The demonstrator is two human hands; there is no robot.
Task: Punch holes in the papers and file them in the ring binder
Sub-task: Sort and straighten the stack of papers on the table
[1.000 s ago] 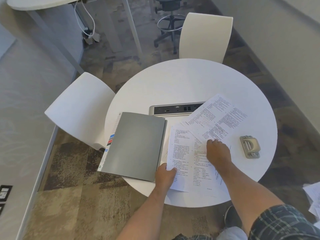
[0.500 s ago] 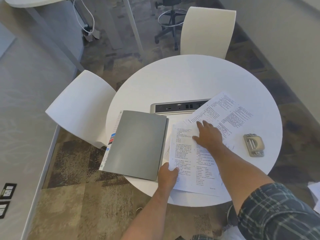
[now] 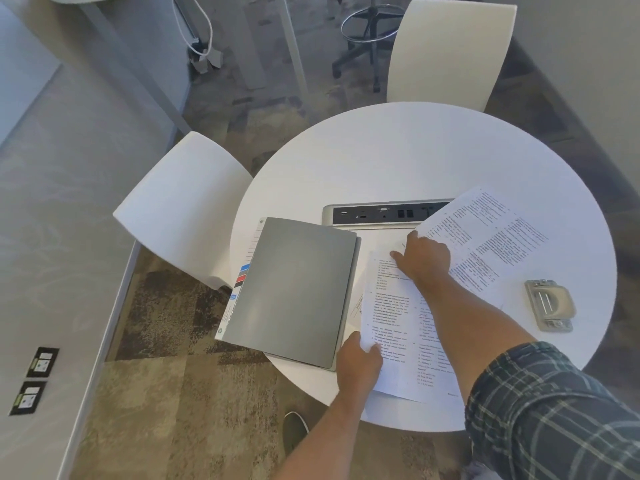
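Printed papers (image 3: 391, 327): loose overlapping sheets at the 6 o'clock side of the round white table (image 3: 398, 157), the near corner overhanging the rim; a second skewed sheet (image 3: 491, 244) fans toward 2 o'clock over the end of the power strip (image 3: 377, 213). Left hand (image 3: 358, 367): thumb and fingers pinching the left edge of the front sheet, beside the closed grey ring binder (image 3: 294, 289), which lies at 8 o'clock and overhangs the rim. Right hand (image 3: 424, 256): flat, fingers spread, pressing the sheets' far end, forearm crossing them. Hole punch (image 3: 550, 304): 4 o'clock, apart from the papers. Far half of the tabletop bare.
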